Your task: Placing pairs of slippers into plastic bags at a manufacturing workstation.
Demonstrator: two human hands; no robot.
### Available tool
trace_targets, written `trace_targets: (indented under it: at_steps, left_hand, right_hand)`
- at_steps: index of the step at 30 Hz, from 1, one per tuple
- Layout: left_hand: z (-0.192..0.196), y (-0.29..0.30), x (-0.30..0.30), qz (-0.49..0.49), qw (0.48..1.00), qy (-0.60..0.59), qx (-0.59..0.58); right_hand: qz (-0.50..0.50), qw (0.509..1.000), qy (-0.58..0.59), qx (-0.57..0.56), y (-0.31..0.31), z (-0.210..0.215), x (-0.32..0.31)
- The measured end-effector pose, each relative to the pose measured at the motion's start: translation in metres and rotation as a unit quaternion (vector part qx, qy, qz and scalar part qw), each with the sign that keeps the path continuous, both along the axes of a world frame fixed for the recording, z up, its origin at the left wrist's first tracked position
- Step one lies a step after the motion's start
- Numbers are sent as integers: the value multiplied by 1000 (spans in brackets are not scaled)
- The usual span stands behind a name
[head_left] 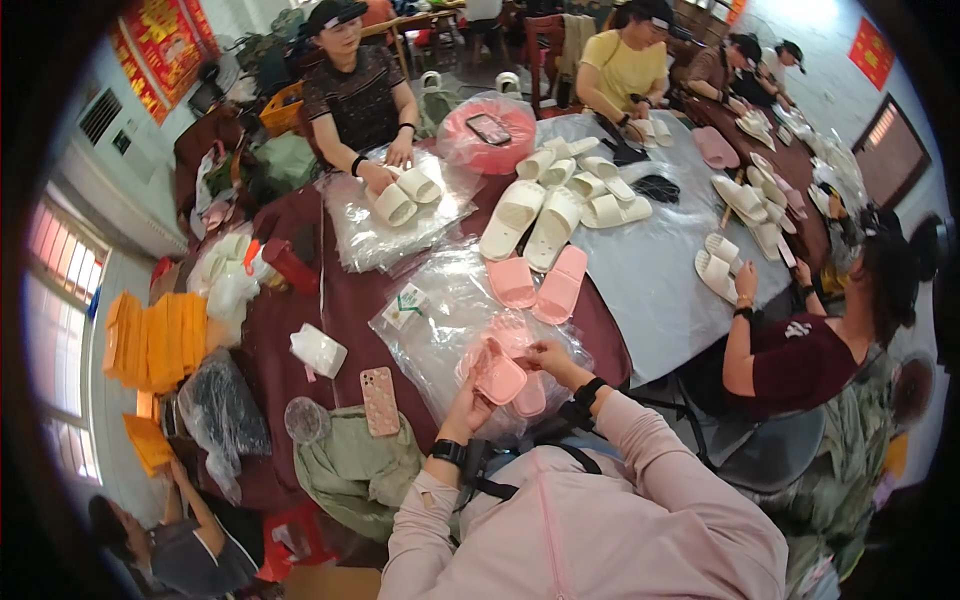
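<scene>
Covering the left part of the table point(270, 410), a dark red cloth point(362, 335) meets a grey sheet point(655, 310) that spreads toward the right edge. Red posters point(160, 45) hang on a pale wall, a barred window point(68, 250) stands beyond the left edge, and other people sit around the table. By the near edge, the left hand point(470, 405) holds a pink slipper point(503, 380) above a heap of clear bags point(420, 345), its thumb and fingers pinching the side. The right hand point(552, 362) is just beside it, fingers bent; whether they pinch anything, I cannot tell. The held slipper's long axis runs steeply, one rounded end pointing at the near edge and slightly right; which end is the toe is unclear. Toward the table's middle lies a pink pair point(560, 287), the right one's axis slanting away to the right. Beyond it, a large white pair point(512, 215) points lengthwise between the near and far edges. Near the left hand, a phone point(380, 400) rests on a green cloth point(350, 465).
</scene>
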State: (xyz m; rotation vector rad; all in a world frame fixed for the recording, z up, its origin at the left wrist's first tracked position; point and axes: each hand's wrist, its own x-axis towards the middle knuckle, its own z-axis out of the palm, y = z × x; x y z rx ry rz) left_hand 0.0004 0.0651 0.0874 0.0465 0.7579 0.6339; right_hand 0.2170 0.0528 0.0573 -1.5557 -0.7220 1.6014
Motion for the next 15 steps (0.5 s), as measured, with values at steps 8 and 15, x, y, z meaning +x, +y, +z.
trace_targets:
  at_steps: [8,15]
  left_hand:
    - [35,8,-22,86,995,-1,57]
    - [88,-31,13,139,985,94,29]
  right_hand:
    - [-42,788,-515,336,21,79,28]
    - [-54,980,-120,147,10,131,34]
